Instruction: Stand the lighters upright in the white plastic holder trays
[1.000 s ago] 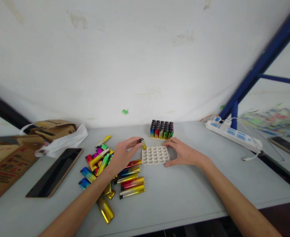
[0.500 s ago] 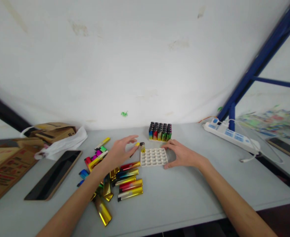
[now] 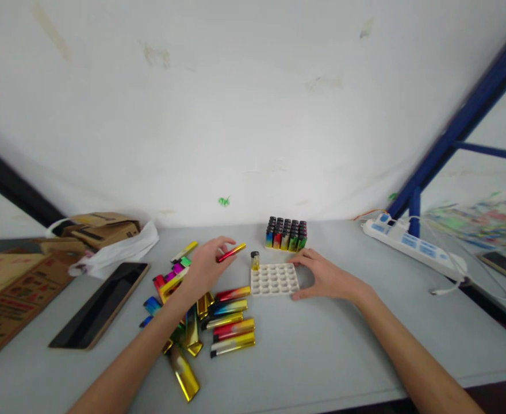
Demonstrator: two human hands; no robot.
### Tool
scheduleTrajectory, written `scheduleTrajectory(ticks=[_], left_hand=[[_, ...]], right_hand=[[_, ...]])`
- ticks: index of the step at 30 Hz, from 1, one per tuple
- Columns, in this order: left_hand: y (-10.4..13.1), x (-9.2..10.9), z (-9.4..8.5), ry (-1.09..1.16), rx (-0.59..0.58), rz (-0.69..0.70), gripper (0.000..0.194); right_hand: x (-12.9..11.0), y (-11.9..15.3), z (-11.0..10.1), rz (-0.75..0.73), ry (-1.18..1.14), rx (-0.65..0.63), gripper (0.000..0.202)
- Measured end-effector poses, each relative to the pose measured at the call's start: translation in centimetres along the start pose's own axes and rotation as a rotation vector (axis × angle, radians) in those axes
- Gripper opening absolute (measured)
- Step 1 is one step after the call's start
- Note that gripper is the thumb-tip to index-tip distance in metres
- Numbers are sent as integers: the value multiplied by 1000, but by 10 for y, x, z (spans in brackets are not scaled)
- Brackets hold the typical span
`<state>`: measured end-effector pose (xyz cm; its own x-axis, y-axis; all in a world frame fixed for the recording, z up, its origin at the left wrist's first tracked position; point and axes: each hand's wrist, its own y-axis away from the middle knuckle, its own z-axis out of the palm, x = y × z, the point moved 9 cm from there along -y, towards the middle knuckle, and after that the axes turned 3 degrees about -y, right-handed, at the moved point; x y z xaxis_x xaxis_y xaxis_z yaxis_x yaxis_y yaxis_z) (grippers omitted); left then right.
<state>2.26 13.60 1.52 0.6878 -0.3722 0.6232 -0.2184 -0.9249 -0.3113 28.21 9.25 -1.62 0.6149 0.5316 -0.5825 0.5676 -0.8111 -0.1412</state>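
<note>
Held lighter [image 3: 231, 253]: red, turning gold at the tip.
Upright lighter [image 3: 255, 266]: black top, translucent yellow body.
Tray [image 3: 274, 292]: off-white, patterned with a regular grid of round cells.
Grouped lighters [image 3: 286, 240]: black tops; front bodies blue-to-yellow, red, pale gold and green.
Row of lighters [image 3: 234, 329]: metallic red, blue and silver grading into gold.
Loose pile [image 3: 174, 282]: gold, yellow, red, magenta, green, blue.
Desk [image 3: 313, 356]: light grey.
Tablet [image 3: 100, 305]: black face, brownish-gold edge.
Carton [image 3: 15, 305]: brown, dark red print.
Power strip [image 3: 412, 244]: white, blue panels.
Wall [image 3: 253, 103]: white, tan smudges, green mark.
</note>
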Motion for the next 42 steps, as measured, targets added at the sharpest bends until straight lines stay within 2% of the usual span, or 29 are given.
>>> scheduleTrajectory(ticks=[4, 6, 9, 14, 20, 22, 27, 36, 42], left_hand=[[2, -5, -10, 433, 8, -150, 36], [4, -6, -11, 509, 22, -213, 36], [7, 1, -11, 574, 54, -201, 36], [17, 21, 14, 881, -122, -222, 35], [32, 18, 40, 997, -258, -435, 53], [36, 19, 44, 1032, -273, -463, 53], [39, 27, 38, 1008, -192, -416, 44], [40, 23, 38, 967, -130, -423, 40], [35, 29, 40, 1033, -179, -358, 34]], right_hand=[[1, 0, 1, 9, -7, -7, 80], [2, 0, 1, 17, -4, -14, 80], [2, 0, 2, 19, 1, -18, 79], [0, 1, 0, 20, -3, -4, 78], [-1, 0, 0, 17, 2, -19, 79], [-1, 0, 0, 15, 8, -29, 79], [2, 1, 1, 14, 10, -28, 80], [1, 1, 0, 21, -5, -21, 79], [-1, 0, 0, 6, -14, -9, 79]])
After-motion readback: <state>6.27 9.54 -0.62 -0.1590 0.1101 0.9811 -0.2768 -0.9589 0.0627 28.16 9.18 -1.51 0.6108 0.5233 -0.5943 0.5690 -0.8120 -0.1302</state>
